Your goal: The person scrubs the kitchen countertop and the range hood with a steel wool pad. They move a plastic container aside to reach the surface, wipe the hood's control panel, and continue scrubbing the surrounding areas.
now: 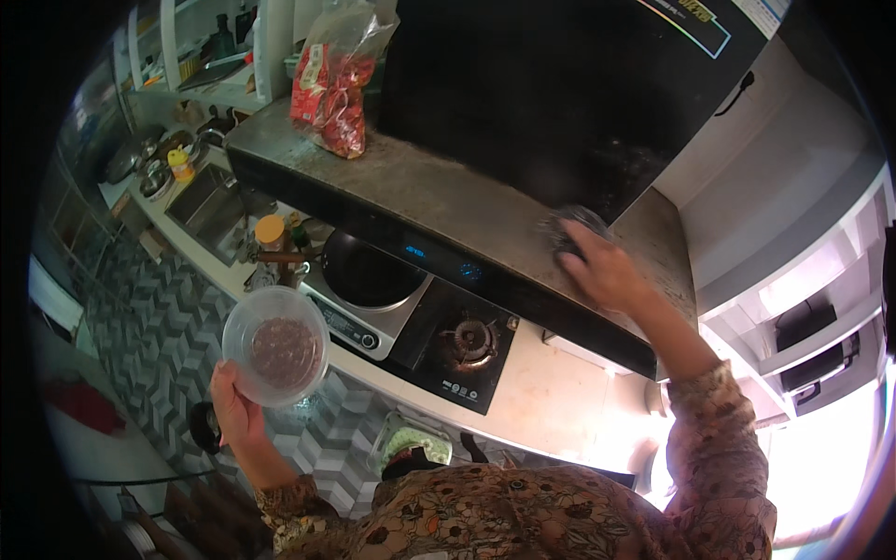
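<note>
My left hand grips the rim of a round, translucent plastic tub and holds it out over the floor at the counter's front. Inside the tub lies a reddish-brown, minced-looking mass. My right hand reaches up to the metal top of the range hood. Its fingers close around a dark, shiny, crumpled bundle, blurred and partly covered by the hand, beside the hood's black upright panel. What the bundle is, I cannot make out.
A red-and-clear plastic bag stands on the hood's left part. Below are a black pan on a silver cooker, a gas burner, an orange-lidded jar and a sink. A container with green contents sits low in front of me.
</note>
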Motion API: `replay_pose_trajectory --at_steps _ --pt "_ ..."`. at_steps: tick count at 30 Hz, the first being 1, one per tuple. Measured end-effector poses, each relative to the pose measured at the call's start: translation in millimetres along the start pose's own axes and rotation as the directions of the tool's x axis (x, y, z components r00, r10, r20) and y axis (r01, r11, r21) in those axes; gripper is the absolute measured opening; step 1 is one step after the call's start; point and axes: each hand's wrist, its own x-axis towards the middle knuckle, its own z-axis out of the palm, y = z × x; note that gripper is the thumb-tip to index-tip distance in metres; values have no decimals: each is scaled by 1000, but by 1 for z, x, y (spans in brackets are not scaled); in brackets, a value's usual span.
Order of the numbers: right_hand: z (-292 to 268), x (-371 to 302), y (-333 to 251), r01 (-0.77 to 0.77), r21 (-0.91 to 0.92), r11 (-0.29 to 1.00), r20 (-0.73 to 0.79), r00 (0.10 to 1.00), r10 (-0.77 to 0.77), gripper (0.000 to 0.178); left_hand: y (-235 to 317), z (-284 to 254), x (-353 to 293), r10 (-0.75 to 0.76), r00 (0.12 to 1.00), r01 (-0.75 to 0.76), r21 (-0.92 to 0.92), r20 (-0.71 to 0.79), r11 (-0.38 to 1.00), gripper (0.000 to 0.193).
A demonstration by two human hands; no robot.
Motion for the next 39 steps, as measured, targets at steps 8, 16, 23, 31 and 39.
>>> replay_pose_trajectory --at_steps 8,16,23,31,39 --pt "38 105 -67 349 119 929 -126 934 -335 46 -12 42 9 -18 1000 19 -25 14 1000 8" --pt "-17 -60 43 147 29 989 -20 989 -146 39 -18 21 5 -41 998 38 -54 -48 998 12" --pt "51 65 -63 517 38 855 -269 829 -490 42 -23 29 19 -23 999 22 -49 -22 999 14" --pt "18 -43 -6 472 -21 882 -274 845 -459 39 -14 41 26 -38 999 38 -27 -11 999 18" --pt "32 -7 -24 577 -342 741 -237 710 -663 28 -26 37 42 -44 999 45 -17 31 999 20"
